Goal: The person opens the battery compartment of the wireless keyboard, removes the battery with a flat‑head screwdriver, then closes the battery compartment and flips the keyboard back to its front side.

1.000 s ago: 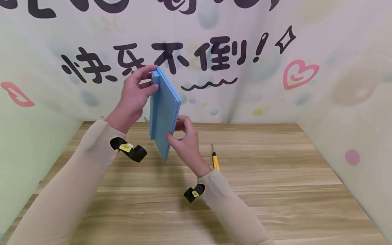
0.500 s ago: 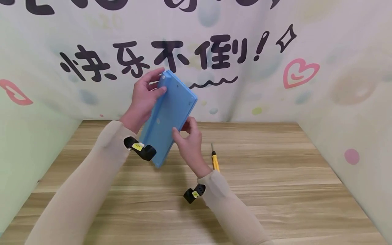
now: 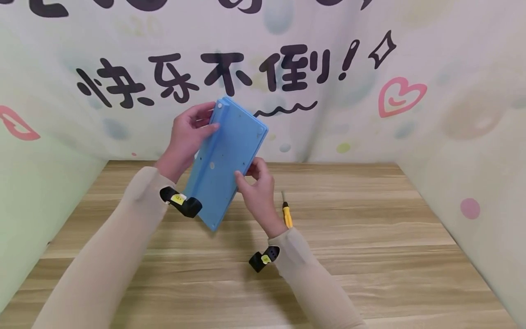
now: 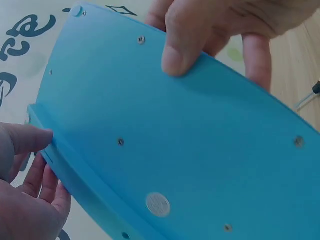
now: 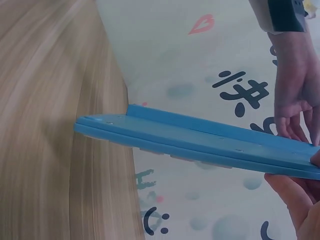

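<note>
A light blue keyboard (image 3: 230, 155) is held tilted in the air, its underside facing the head camera. Small screws (image 4: 120, 142) and a round pale label (image 4: 158, 204) dot that underside, and a raised ridge runs along one long edge. My left hand (image 3: 186, 137) grips the ridge near its upper end, thumb on the underside. On the opposite long edge, my right hand (image 3: 260, 194) pinches the board, thumb on the underside and fingers behind. Pale keys show along the far face in the right wrist view; most of that face is hidden.
A screwdriver (image 3: 287, 214) with a yellow and black handle lies on the wood-grain table (image 3: 370, 256), beyond my right wrist. Printed cloth walls (image 3: 328, 132) with black lettering enclose the table at the back and sides.
The keyboard has turned from nearly edge-on to showing its underside, its upper end swinging right. My left hand shifted right with it, then slightly back. Both hands keep their hold.
</note>
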Demonstrator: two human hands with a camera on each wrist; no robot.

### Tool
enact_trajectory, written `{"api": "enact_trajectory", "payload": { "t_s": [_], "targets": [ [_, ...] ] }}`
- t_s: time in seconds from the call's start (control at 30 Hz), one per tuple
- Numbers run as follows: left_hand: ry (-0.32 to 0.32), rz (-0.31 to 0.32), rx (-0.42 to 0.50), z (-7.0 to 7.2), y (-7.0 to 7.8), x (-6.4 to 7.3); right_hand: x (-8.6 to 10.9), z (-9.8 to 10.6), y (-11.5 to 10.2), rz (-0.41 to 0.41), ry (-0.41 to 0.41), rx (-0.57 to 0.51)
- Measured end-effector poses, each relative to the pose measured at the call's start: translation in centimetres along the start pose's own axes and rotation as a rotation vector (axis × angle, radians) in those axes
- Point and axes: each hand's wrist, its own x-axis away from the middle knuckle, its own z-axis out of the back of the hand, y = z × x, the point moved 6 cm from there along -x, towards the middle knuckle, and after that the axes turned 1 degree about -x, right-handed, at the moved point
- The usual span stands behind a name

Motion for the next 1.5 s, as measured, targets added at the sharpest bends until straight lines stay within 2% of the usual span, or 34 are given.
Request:
{"api": "enact_trajectory", "payload": {
  "t_s": [0.23, 0.43, 0.7, 0.83, 0.97, 1.13, 1.27, 1.37, 1.5],
  "targets": [
    [-0.038, 0.065, -0.03, 1.1, -2.0, 0.8, -0.3, 0.4, -0.4, 0.03, 0.033, -0.014],
    [-0.056, 0.129, -0.011, 2.1, -4.3, 1.8, -0.7, 0.9, -0.2, 0.003, 0.065, -0.094],
    [-0.049, 0.185, -0.024, 3.6, -7.5, 3.3, -1.3, 1.5, 0.1, -0.048, 0.094, -0.208],
    [-0.029, 0.24, 0.003, 4.3, -9.4, 4.4, -1.5, 1.7, 0.5, -0.066, 0.121, -0.232],
    [0.002, 0.316, 0.097, 4.5, -11.4, 5.6, -1.7, 1.8, 1.3, -0.079, 0.146, -0.246],
    [0.022, 0.425, 0.17, 3.8, -13.6, 7.1, -2.2, 1.9, 3.5, -0.059, 0.161, -0.271],
    [0.03, 0.506, 0.31, 3.2, -14.8, 8.2, -2.4, 1.9, 3.9, -0.055, 0.159, -0.278],
    [0.022, 0.525, 0.418, 2.5, -15.2, 8.5, -2.4, 1.9, 3.8, -0.054, 0.163, -0.289],
    [0.019, 0.507, 0.51, 1.7, -15.6, 8.5, -2.4, 2.0, 3.8, -0.055, 0.17, -0.302]
  ]
}}
